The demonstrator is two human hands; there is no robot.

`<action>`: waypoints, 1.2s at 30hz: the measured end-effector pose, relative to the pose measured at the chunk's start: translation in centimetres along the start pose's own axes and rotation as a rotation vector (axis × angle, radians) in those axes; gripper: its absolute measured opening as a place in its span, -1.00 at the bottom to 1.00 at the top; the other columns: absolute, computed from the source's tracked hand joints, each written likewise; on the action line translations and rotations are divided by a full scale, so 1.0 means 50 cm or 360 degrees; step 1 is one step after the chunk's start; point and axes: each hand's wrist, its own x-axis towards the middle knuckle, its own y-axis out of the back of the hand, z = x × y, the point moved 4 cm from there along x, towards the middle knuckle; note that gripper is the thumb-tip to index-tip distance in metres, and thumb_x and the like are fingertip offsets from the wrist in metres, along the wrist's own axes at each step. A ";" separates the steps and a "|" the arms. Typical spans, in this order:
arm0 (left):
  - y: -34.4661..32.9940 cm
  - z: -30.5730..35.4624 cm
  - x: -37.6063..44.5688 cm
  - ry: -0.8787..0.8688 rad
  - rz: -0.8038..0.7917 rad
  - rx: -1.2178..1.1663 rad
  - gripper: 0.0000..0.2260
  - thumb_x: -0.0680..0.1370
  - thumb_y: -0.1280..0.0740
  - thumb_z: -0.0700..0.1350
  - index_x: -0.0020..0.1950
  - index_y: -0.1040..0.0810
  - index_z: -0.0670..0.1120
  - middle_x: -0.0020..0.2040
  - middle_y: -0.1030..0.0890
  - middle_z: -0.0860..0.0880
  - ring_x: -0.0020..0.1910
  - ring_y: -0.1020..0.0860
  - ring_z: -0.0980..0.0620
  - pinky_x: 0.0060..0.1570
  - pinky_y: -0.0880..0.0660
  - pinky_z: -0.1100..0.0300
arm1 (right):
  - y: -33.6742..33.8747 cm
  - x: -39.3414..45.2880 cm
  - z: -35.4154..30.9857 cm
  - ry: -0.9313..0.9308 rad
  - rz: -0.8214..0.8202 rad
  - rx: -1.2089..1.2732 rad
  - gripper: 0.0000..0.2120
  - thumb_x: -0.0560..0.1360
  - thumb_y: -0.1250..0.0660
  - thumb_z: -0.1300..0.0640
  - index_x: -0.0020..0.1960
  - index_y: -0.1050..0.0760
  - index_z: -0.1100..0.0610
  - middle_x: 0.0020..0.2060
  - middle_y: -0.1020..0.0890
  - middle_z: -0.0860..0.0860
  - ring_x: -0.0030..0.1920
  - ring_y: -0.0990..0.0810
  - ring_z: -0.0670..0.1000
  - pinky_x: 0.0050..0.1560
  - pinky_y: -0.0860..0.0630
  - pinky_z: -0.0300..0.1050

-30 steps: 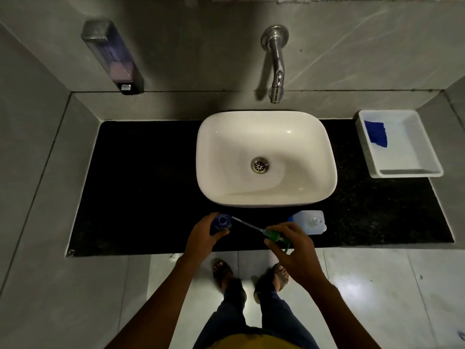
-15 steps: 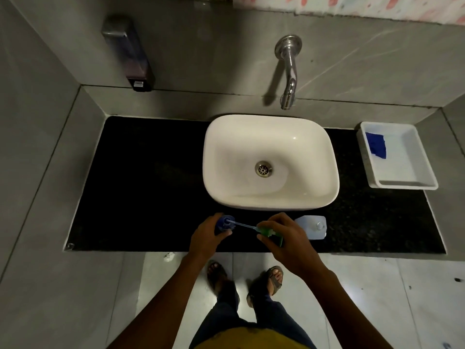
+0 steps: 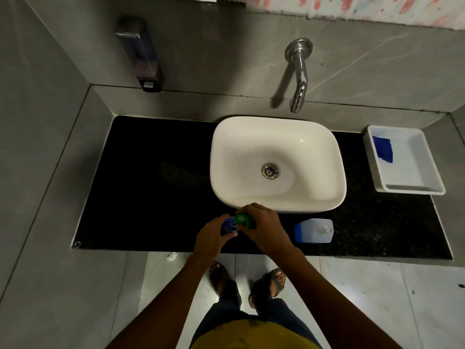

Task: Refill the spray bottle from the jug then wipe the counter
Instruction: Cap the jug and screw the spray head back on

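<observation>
A blue spray bottle (image 3: 228, 224) stands on the black counter (image 3: 151, 185) in front of the basin, gripped by my left hand (image 3: 214, 236). My right hand (image 3: 264, 226) holds the green spray head (image 3: 242, 219) right at the bottle's mouth; its dip tube is hidden. A translucent jug (image 3: 314, 230) with a blue side and a small cap stands on the counter just right of my right hand. A blue cloth (image 3: 382, 152) lies in a white tray (image 3: 427, 172) at the far right.
A white basin (image 3: 314, 157) sits mid-counter under a chrome wall tap (image 3: 299, 79). A soap dispenser (image 3: 139, 54) hangs on the back wall at left. Grey tiled walls close in both counter ends. My feet in sandals stand on the tiled floor below.
My right hand has carried the green spray head leftward to the bottle's mouth, and the dip tube that showed between my hands is out of sight. The camera has tilted up.
</observation>
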 end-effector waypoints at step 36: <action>0.006 -0.004 0.008 -0.0005 0.0042 0.0086 -0.51 0.50 -0.56 0.01 0.41 -0.58 0.04 0.32 -0.68 0.02 0.34 -0.62 -0.02 0.35 -0.51 0.09 | -0.074 -0.013 0.051 -0.0154 -0.0008 0.0178 -0.27 0.53 -0.53 0.09 0.58 -0.26 0.03 0.18 -0.65 -0.02 0.14 -0.65 -0.03 0.18 -0.57 -0.19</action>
